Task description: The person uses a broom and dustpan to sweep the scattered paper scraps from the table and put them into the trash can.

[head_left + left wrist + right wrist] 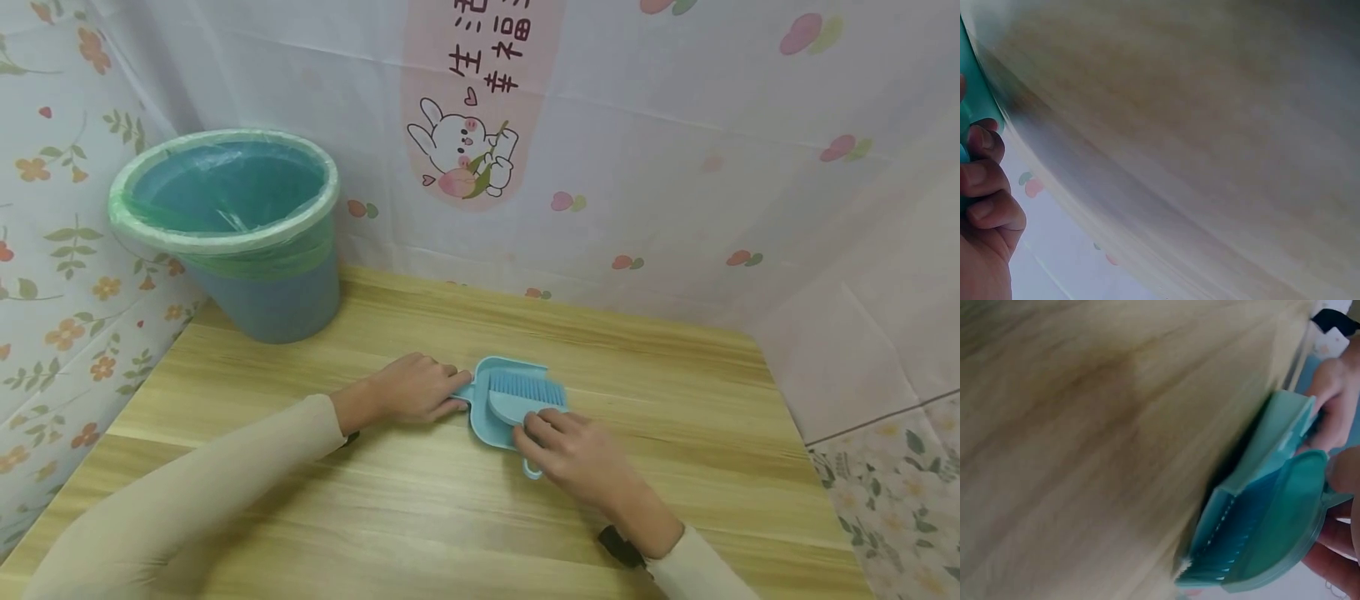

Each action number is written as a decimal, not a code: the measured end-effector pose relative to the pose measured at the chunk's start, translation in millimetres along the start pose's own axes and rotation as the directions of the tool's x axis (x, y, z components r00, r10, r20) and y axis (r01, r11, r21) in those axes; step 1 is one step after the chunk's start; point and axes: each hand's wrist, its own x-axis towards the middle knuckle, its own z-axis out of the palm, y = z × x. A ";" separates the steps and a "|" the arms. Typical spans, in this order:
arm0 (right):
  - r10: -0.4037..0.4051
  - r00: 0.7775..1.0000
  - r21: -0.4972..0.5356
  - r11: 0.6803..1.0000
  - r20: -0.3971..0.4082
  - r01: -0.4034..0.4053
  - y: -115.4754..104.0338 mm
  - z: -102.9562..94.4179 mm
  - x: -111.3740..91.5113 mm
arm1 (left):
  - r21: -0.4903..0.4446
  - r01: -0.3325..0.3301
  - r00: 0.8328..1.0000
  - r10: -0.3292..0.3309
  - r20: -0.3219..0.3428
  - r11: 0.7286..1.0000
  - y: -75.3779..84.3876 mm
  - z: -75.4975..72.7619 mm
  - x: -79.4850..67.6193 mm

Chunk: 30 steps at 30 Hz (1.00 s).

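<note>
A light blue dustpan (484, 425) lies on the wooden table in the head view. My left hand (416, 390) grips its handle from the left. Over the pan is a small blue hand brush (512, 407), its bristles towards the far side; my right hand (577, 462) holds it, and a ring-shaped handle end shows under the fingers. In the right wrist view the brush (1279, 528) sits close against the dustpan (1272, 440), with the left hand (1335, 403) behind. Curled fingers of the left hand (991, 194) appear at the left wrist view's edge.
A blue bin (281, 296) lined with a green bag (300, 254) stands at the table's back left corner. Patterned cloth (637, 167) hangs along the back and sides of the wooden table (420, 508).
</note>
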 end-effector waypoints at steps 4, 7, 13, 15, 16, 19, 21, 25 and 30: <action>0.008 1.000 -0.019 1.000 0.010 -0.008 -3.7 4.4 4.0 | 0.010 0.000 1.000 0.001 -0.008 1.000 0.3 1.0 -0.4; 0.016 1.000 -0.026 1.000 0.004 -0.016 -6.5 9.2 6.9 | 0.007 0.000 1.000 0.000 -0.016 1.000 1.1 1.4 -0.4; 0.035 0.998 0.004 0.999 0.043 -0.036 -11.9 15.2 8.8 | 0.000 0.009 1.000 -0.009 -0.011 1.000 0.8 2.1 -0.5; 0.040 0.997 0.021 0.999 0.068 -0.042 -13.2 15.3 8.5 | 0.001 0.011 1.000 -0.011 -0.009 1.000 0.6 2.2 -0.5; 0.041 0.996 0.030 0.999 0.080 -0.044 -13.7 15.3 8.2 | 0.002 0.011 1.000 -0.011 -0.009 1.000 0.9 1.8 -0.4; 0.046 0.993 0.055 0.997 0.111 -0.052 -14.6 14.8 7.4 | 0.009 0.012 1.000 -0.012 -0.007 1.000 1.2 1.2 -0.3; 0.047 0.991 0.064 0.996 0.123 -0.055 -14.9 14.6 7.1 | 0.013 0.013 1.000 -0.013 -0.004 1.000 1.1 0.9 -0.2; 0.057 0.989 0.077 0.995 0.137 -0.068 -15.2 13.5 6.8 | 0.014 0.013 1.000 -0.013 -0.002 1.000 0.7 -0.1 0.0; 0.080 0.985 0.110 0.989 0.151 -0.097 -15.2 11.8 7.3 | 0.043 0.012 1.000 -0.011 -0.018 0.999 -0.8 -0.9 0.3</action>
